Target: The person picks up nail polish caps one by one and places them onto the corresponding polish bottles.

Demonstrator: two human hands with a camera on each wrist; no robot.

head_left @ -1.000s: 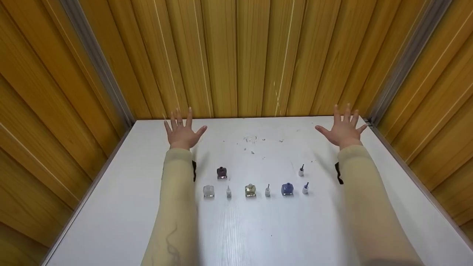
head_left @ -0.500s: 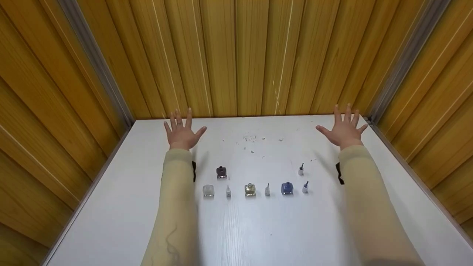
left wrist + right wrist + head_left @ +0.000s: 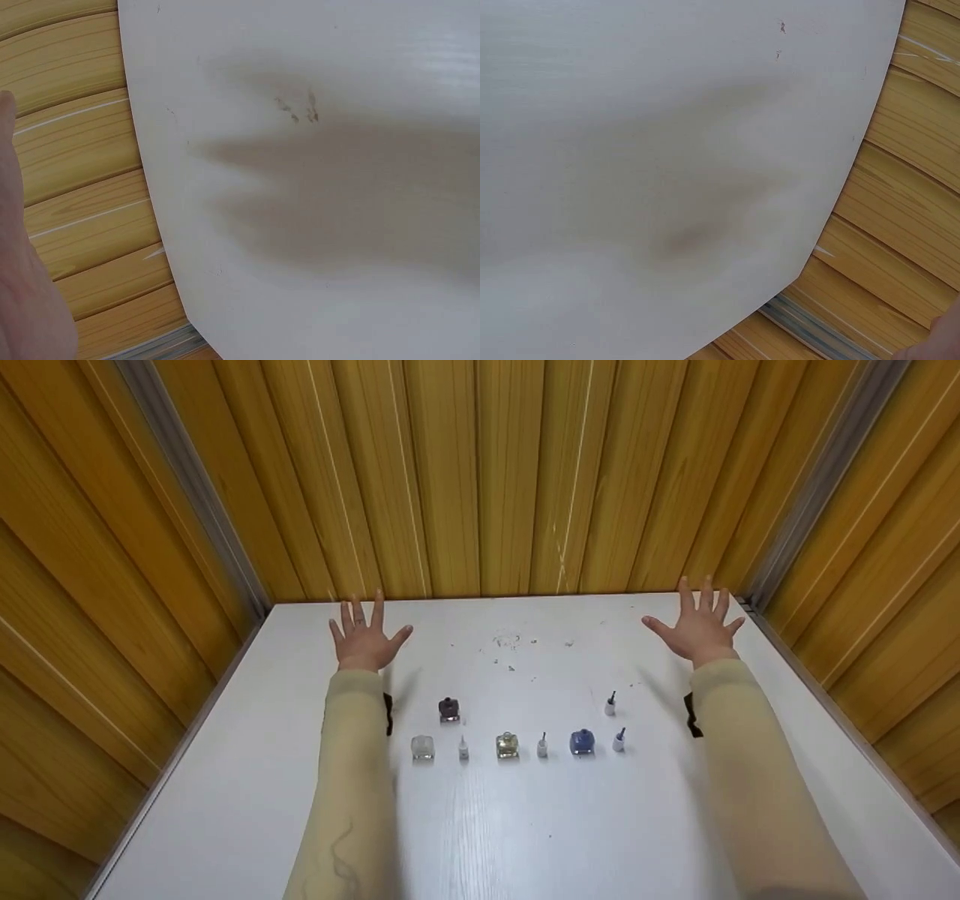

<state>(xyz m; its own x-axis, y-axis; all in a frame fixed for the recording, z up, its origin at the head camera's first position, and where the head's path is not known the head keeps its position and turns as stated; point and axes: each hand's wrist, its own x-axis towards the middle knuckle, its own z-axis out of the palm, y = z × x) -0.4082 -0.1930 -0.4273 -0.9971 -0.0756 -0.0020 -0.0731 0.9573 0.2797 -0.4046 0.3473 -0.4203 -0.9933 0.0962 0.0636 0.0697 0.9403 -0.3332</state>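
Note:
My left hand (image 3: 365,643) is held over the far left of the white table, fingers spread and straight, holding nothing. Likewise spread and bare, my right hand (image 3: 699,633) hovers over the far right; both hands cast shadows on the tabletop. Between the forearms stand small uncapped nail polish bottles: a dark one (image 3: 448,710), a clear one (image 3: 423,747), a yellowish-gold one (image 3: 507,745) and a blue one (image 3: 582,742). White brush caps stand with their brushes up: one beside the clear bottle (image 3: 463,748), one beside the gold (image 3: 542,746), one beside the blue (image 3: 619,740), and a dark-brushed cap (image 3: 610,704) behind.
The white table (image 3: 510,840) meets a yellow wood-patterned wall (image 3: 506,480) at its back edge, with similar panels at both sides. Grey metal posts rise at the two back corners. Small scuff marks (image 3: 507,640) dot the far middle of the tabletop.
My left hand has drawn slightly back toward me and to the left. The right hand has shifted back only a little. Bottles and caps stand as before.

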